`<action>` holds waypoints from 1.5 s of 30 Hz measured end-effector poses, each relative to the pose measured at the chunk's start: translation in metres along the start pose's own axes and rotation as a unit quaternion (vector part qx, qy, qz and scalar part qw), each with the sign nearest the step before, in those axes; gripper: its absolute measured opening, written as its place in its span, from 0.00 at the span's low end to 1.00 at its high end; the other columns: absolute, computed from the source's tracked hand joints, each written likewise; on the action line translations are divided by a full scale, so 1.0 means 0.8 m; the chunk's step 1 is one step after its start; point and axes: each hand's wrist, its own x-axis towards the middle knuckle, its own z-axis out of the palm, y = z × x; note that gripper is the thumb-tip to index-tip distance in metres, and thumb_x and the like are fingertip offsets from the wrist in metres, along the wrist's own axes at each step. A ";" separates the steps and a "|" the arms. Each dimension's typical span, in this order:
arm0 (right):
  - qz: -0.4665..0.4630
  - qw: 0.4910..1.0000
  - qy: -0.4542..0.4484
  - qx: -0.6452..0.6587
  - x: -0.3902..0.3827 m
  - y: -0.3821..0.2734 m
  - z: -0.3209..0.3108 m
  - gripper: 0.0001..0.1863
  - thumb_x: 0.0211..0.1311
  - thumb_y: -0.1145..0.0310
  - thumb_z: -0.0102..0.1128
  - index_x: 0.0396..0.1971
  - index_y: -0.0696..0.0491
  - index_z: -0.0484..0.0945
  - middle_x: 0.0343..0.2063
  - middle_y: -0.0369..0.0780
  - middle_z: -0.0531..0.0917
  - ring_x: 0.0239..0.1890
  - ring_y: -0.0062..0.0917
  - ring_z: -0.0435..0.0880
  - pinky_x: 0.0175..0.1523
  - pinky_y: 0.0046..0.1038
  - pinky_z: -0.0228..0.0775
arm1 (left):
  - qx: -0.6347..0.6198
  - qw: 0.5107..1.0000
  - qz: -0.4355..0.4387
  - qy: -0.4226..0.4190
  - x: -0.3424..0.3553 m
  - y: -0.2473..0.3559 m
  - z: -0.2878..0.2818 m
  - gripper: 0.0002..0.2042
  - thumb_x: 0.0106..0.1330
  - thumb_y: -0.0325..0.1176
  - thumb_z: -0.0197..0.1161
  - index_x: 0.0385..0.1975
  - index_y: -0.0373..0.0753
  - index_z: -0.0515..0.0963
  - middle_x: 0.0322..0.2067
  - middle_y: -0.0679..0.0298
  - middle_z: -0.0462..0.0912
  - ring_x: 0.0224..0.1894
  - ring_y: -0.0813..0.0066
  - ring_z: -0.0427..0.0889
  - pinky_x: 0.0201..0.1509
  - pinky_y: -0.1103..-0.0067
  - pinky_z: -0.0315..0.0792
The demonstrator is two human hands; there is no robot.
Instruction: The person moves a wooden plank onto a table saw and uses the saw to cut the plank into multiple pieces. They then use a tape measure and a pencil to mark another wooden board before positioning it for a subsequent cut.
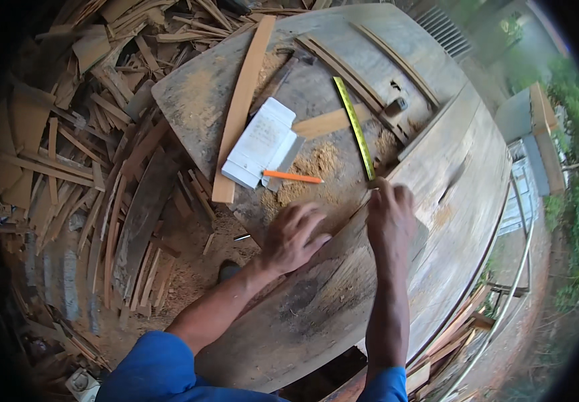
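On the sawdust-strewn counter (396, 47) before you, your left hand (294, 236) lies flat with its fingers spread on the near edge of the big grey plank (437, 241), pressing down rather than gripping anything. Your right hand (390, 214) sits just beside it, fingers curled together at the lower end of the yellow measuring tape (355, 127), which runs away from you across the counter; whether those fingers actually pinch the tape's tip or a small marker cannot be told, since they cover it. That tape is light and springy, so it will likely skate on the dust unless you pin it near its end, close to where your right hand is. By its breadth the plank looks heavy and stiff, its surface rough and dusty; take it by the long edges, not the face. Just beyond your left hand lies an orange pencil (293, 177), touching a white cardboard box (262, 142), with a long pale wooden strip (241, 107) leaning past the box's left side. Left of the counter, the floor (189, 268) is heaped with wood offcuts (88, 134).
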 end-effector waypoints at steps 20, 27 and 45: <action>0.027 0.945 -0.123 0.302 0.388 -0.208 0.235 0.21 0.54 0.67 0.60 0.48 0.58 0.74 0.34 0.49 0.84 0.38 0.41 0.85 0.48 0.40 0.79 | 0.081 0.905 0.215 -0.359 0.036 -0.018 -0.032 0.39 0.59 0.76 0.49 0.72 0.72 0.60 0.75 0.62 0.56 0.79 0.56 0.45 0.78 0.41 0.30; 0.108 0.765 -0.236 0.590 0.465 -0.193 0.140 0.08 0.64 0.72 0.62 0.39 0.54 0.72 0.22 0.41 0.77 0.18 0.25 0.77 0.20 0.29 0.71 | 0.048 0.915 0.196 -0.351 0.032 -0.027 -0.033 0.38 0.61 0.72 0.51 0.72 0.67 0.62 0.71 0.62 0.64 0.77 0.55 0.51 0.79 0.43 0.33; -0.229 0.844 -0.198 -0.443 0.572 -0.312 0.091 0.16 0.65 0.71 0.50 0.49 0.48 0.82 0.47 0.47 0.85 0.54 0.42 0.84 0.56 0.45 0.77 | 0.053 0.934 0.171 -0.310 0.013 -0.034 0.003 0.34 0.68 0.67 0.46 0.73 0.62 0.61 0.70 0.65 0.66 0.77 0.59 0.51 0.79 0.45 0.30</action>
